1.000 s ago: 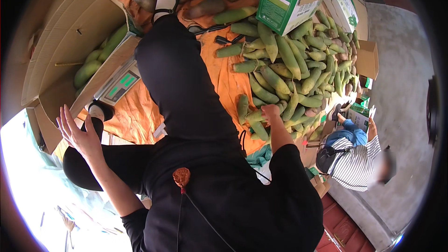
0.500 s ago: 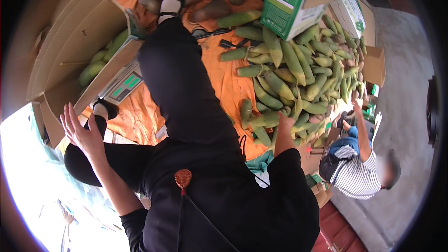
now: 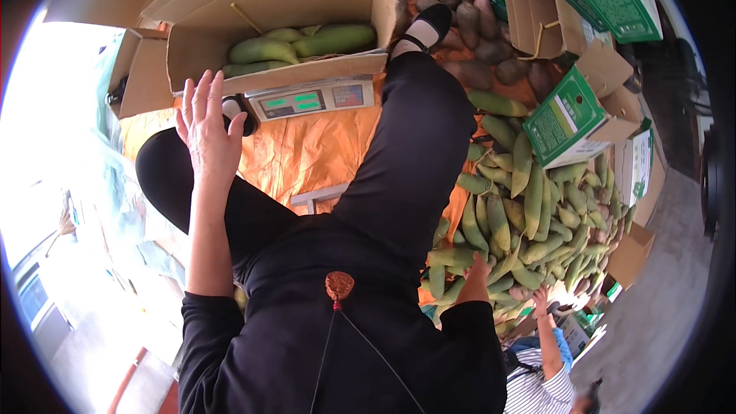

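My left hand (image 3: 208, 132) is raised with its fingers apart, in front of an open cardboard box (image 3: 261, 77). Nothing is in it. Several long green radishes (image 3: 333, 40) lie inside that box, which rests on a digital scale (image 3: 310, 101) with lit green displays. On my right, a large heap of green radishes (image 3: 537, 199) spreads over an orange sheet (image 3: 284, 155). My right hand (image 3: 477, 270) reaches into the heap's near edge, closed on a green radish; its fingertips are partly hidden among the radishes.
Brownish-purple roots (image 3: 468, 23) lie beyond my foot. Green printed cartons (image 3: 567, 119) stand open on and behind the heap. A co-worker in a striped shirt (image 3: 544, 376) reaches toward the heap from the lower right. A grey metal frame (image 3: 318, 195) lies between my legs.
My view has turned left, so the box and scale now sit nearer the middle. My left hand has come in front of the box's near edge. My right hand stays at the heap.
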{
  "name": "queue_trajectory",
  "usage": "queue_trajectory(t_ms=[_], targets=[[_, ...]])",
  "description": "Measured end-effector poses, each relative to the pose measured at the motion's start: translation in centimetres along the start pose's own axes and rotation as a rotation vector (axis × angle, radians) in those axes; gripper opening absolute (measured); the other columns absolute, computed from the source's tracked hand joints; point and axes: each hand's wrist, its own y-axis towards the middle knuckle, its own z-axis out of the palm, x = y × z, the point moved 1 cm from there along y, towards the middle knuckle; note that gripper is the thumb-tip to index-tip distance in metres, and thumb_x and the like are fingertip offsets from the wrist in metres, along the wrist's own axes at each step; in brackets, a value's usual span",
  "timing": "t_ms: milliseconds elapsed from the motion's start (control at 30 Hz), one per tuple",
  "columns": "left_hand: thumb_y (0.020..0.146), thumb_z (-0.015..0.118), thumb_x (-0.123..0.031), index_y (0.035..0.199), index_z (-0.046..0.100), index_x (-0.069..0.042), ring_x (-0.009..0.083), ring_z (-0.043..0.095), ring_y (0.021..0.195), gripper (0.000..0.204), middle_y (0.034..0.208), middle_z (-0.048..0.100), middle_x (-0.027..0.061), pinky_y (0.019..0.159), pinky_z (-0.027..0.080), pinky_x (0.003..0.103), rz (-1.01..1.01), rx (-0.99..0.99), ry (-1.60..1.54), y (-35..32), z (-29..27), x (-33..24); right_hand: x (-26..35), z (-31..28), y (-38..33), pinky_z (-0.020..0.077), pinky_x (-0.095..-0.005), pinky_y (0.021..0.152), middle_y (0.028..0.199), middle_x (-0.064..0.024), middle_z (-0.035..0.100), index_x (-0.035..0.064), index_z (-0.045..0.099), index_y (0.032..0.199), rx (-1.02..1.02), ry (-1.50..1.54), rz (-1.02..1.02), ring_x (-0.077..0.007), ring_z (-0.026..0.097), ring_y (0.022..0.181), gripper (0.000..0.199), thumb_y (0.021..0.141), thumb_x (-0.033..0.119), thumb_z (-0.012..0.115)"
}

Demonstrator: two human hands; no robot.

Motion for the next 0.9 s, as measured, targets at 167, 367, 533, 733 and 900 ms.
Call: queue_trajectory(t_ms=[167,367,533,733,900], targets=[[0.078,0.07,-0.011,0.139,0.041,-0.013,0.028,0.025,0.14,0.068,0.145,0.039,0.0062,0.111,0.015,0.055,-0.025,0.068,-0.014,0.0,0.8,1.0,0.3,1.2,0.8,0.0403,-0.0504,0.075,0.117,-0.0073,0.048,0.0164,0.039,0.135,-0.014,0.003,-0.074,-0.0264,0.046,0.09,0.069,0.077,0.014,0.076],[0.076,0.072,-0.009,0.138,0.042,-0.014,0.0283,0.027,0.139,0.07,0.144,0.039,0.0063,0.111,0.015,0.054,-0.051,0.051,-0.004,-0.3,0.2,1.5,3.2,5.1,-8.4,0.043,-0.0475,0.077,0.129,-0.0108,0.047,0.0137,0.037,0.137,0.136,-0.209,-0.264,-0.0299,0.049,0.103,0.069,0.078,0.008,0.074],[0.076,0.072,-0.01,0.138,0.041,-0.014,0.0284,0.026,0.139,0.069,0.145,0.038,0.0063,0.111,0.015,0.054,-0.057,0.072,-0.052,0.3,0.6,1.0,5.3,5.7,-10.5,0.0428,-0.0411,0.092,0.126,-0.0152,0.051,0.0045,0.043,0.127,0.181,-0.452,-0.898,-0.032,0.049,0.116,0.068,0.068,0.0,0.077],[0.075,0.071,-0.009,0.139,0.041,-0.012,0.0292,0.025,0.14,0.07,0.146,0.037,0.007,0.112,0.015,0.053,-0.07,0.076,-0.091,0.2,0.5,1.7,12.1,5.0,-20.6,0.0448,-0.0359,0.089,0.117,-0.0123,0.05,0.004,0.042,0.122,0.297,-0.268,-1.258,-0.0239,0.05,0.108,0.064,0.068,-0.006,0.073],[0.076,0.071,-0.01,0.137,0.044,-0.013,0.027,0.023,0.14,0.067,0.145,0.036,0.0059,0.111,0.016,0.056,-0.086,0.093,-0.12,0.0,0.2,2.0,20.4,2.3,-36.1,0.0389,-0.035,0.099,0.122,-0.0114,0.047,-0.0002,0.038,0.125,0.585,0.258,-1.51,-0.0222,0.049,0.111,0.063,0.072,-0.008,0.07]])
